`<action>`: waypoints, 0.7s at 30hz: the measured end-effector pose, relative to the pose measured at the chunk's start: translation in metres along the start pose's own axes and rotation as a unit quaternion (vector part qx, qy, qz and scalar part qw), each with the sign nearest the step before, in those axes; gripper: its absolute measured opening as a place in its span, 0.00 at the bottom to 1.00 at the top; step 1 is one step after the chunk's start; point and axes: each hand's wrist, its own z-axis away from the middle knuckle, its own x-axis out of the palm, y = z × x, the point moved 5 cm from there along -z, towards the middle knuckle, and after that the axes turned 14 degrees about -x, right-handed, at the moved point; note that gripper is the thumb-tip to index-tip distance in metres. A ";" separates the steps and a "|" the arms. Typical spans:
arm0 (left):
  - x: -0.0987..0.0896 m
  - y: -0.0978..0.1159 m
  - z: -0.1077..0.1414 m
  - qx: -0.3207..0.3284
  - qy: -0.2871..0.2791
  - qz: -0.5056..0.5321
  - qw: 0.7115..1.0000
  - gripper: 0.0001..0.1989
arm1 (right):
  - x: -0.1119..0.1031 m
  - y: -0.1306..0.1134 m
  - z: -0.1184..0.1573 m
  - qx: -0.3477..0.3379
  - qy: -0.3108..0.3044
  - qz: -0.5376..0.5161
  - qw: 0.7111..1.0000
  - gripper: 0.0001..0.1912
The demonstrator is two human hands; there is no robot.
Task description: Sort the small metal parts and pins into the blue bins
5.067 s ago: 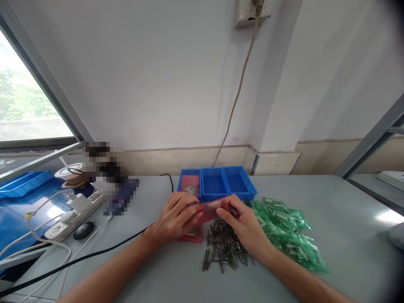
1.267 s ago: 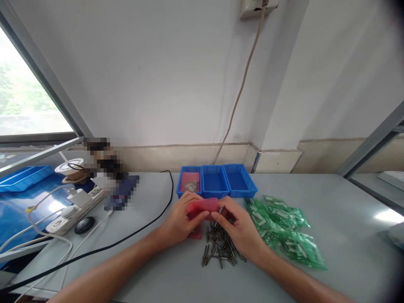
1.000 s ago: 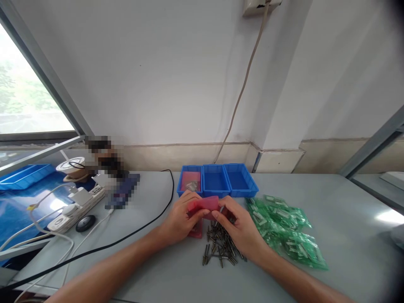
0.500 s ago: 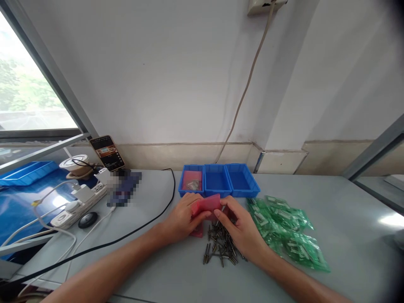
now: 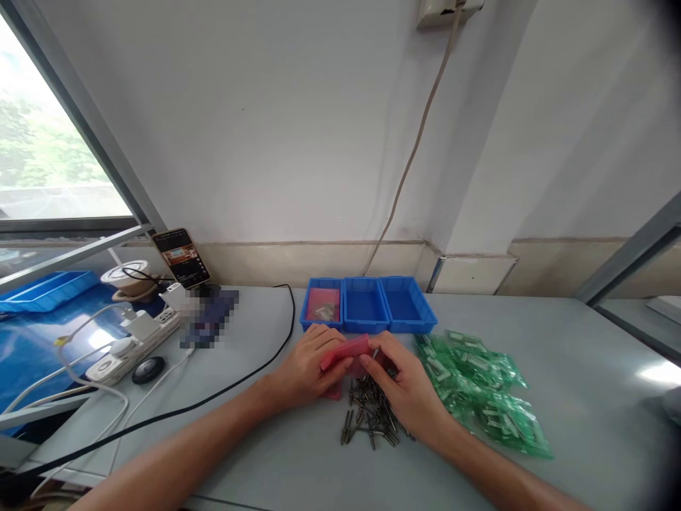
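Between my two hands is a small pink plastic bag (image 5: 348,348), held a little above the table. My left hand (image 5: 311,365) is closed on its left side, the thumb along the front. The fingertips of my right hand (image 5: 407,380) pinch its right edge. Below the bag lies a loose heap of small metal pins or rivets (image 5: 372,419), partly covered by my right hand. More pink plastic (image 5: 334,390) shows on the table under my left hand. What the held bag contains is hidden.
Three blue bins (image 5: 367,305) stand in a row against the wall; the left one holds a pink bag with metal parts. Green bags (image 5: 484,390) of parts lie on the right. At left are a black cable (image 5: 223,394), a power strip (image 5: 135,344) and a propped phone (image 5: 181,257).
The top of the pink bag has tipped down and looks narrower, its edge folded over. Both hands stay in nearly the same place.
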 end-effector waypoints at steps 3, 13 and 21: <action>-0.004 -0.002 0.001 -0.011 0.001 -0.008 1.000 0.17 | -0.001 0.002 0.001 0.011 0.022 -0.004 1.000 0.10; -0.008 -0.007 0.008 0.040 0.079 -0.044 0.995 0.31 | -0.007 0.011 -0.002 0.089 0.101 -0.120 0.984 0.17; -0.015 -0.005 0.004 0.045 0.077 -0.078 0.993 0.24 | -0.008 0.015 -0.003 0.108 0.118 -0.160 0.974 0.19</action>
